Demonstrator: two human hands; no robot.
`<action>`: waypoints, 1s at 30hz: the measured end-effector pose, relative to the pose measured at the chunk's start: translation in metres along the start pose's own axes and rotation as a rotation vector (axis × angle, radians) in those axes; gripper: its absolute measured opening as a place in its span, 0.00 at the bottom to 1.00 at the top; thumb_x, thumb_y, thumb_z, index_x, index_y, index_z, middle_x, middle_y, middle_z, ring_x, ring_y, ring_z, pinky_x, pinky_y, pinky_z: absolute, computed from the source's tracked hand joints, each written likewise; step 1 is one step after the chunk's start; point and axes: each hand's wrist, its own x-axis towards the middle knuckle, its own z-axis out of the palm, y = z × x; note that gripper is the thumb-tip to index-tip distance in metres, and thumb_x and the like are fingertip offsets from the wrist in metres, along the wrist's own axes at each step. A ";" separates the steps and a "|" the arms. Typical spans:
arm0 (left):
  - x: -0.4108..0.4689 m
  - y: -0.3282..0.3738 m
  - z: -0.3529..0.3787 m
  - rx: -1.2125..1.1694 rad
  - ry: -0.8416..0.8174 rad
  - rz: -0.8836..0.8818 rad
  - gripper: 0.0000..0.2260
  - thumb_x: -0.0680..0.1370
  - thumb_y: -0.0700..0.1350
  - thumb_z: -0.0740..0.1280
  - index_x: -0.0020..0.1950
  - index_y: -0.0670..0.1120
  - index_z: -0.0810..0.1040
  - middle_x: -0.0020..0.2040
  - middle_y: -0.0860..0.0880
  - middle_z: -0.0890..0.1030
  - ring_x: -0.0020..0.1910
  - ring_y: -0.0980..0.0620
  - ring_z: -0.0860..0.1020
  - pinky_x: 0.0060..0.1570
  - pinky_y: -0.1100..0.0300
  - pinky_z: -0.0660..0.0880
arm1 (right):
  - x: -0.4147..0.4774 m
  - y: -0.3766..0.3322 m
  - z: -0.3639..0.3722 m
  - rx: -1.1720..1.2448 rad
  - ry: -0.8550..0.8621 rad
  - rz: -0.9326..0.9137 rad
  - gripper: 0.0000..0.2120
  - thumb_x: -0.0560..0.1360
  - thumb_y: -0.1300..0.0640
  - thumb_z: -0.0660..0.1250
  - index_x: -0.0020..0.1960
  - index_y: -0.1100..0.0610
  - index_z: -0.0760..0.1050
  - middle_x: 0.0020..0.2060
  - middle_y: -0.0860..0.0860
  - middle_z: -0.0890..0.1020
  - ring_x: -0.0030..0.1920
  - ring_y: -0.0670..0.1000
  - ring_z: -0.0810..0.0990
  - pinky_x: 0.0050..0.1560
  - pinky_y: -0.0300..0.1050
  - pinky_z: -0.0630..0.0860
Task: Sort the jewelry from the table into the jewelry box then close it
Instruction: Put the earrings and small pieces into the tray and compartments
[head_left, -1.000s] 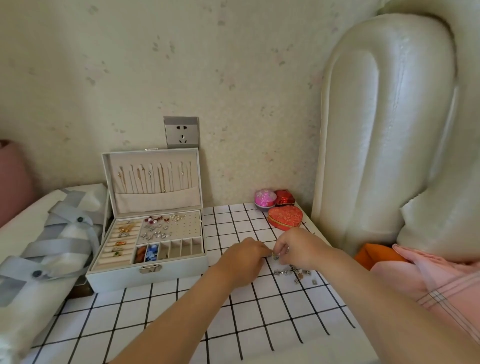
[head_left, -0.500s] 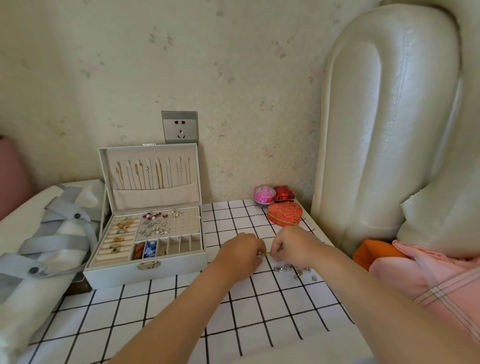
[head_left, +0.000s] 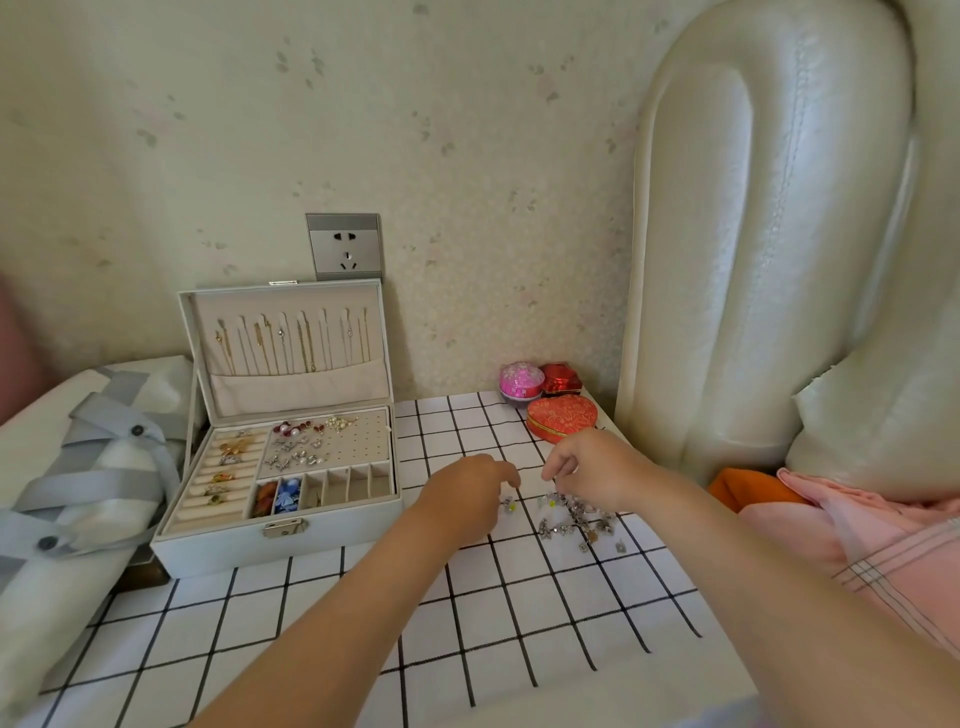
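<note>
- A bundle (head_left: 88, 483) of white cloth bound in grey straps lies at the far left, against the box's left side.
- The box (head_left: 280, 543) stands open on the left part of the table (head_left: 467, 649), its lid (head_left: 301, 389) upright near the wall, with thin chains (head_left: 291, 338) hanging in a row inside.
- In its tray, rings (head_left: 223, 462) sit in the rolls on the left, earrings (head_left: 298, 447) on the holed panel at the back, and small slots (head_left: 348, 483) run along the front (the two leftmost hold something red-brown and something blue).
- A socket (head_left: 344, 247) is on the wall just above the lid.
- The left hand (head_left: 462, 499) is over the table just right of the box, knuckles up and fingers curled down. A tiny piece (head_left: 510, 504) with a yellow spot lies right at its fingertips. I cannot tell whether they pinch it or only touch it.
- The right hand (head_left: 592, 467) is just beside the left, a small gap between them. Its fingers curl down, with thumb and forefinger drawn close over the pile's left edge. Whether they grip anything cannot be told.
- The pile (head_left: 576, 519) of loose silver-toned jewelry lies on the table under and just in front of the right hand, well apart from the box, with a few stray bits at its near right.
- At the back right corner are a pink tin (head_left: 521, 379), a red case (head_left: 561, 376) and a heart case (head_left: 561, 418), the heart nearest the right hand.
- A padded headboard (head_left: 769, 234) rises at the right, with an orange cloth (head_left: 748, 488) and a pink garment (head_left: 872, 535) below it.
</note>
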 end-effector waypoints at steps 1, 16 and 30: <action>0.001 0.000 0.002 0.020 -0.014 0.030 0.20 0.79 0.37 0.62 0.66 0.56 0.76 0.55 0.50 0.77 0.55 0.49 0.76 0.51 0.53 0.76 | 0.000 0.001 0.001 -0.042 0.019 -0.011 0.11 0.76 0.61 0.70 0.49 0.46 0.84 0.45 0.43 0.80 0.51 0.49 0.81 0.50 0.41 0.77; -0.003 -0.003 -0.004 -0.143 0.057 -0.047 0.03 0.76 0.47 0.66 0.46 0.51 0.79 0.47 0.53 0.80 0.49 0.52 0.77 0.50 0.54 0.77 | 0.008 -0.020 0.015 -0.153 -0.080 -0.083 0.04 0.74 0.55 0.71 0.45 0.49 0.85 0.44 0.44 0.85 0.46 0.45 0.82 0.51 0.47 0.79; -0.037 -0.037 -0.072 -0.637 0.284 -0.186 0.07 0.79 0.43 0.66 0.51 0.51 0.83 0.42 0.49 0.84 0.37 0.56 0.78 0.41 0.60 0.76 | 0.004 -0.091 -0.007 0.721 -0.120 -0.023 0.06 0.81 0.59 0.66 0.54 0.60 0.79 0.48 0.56 0.86 0.40 0.54 0.85 0.34 0.45 0.78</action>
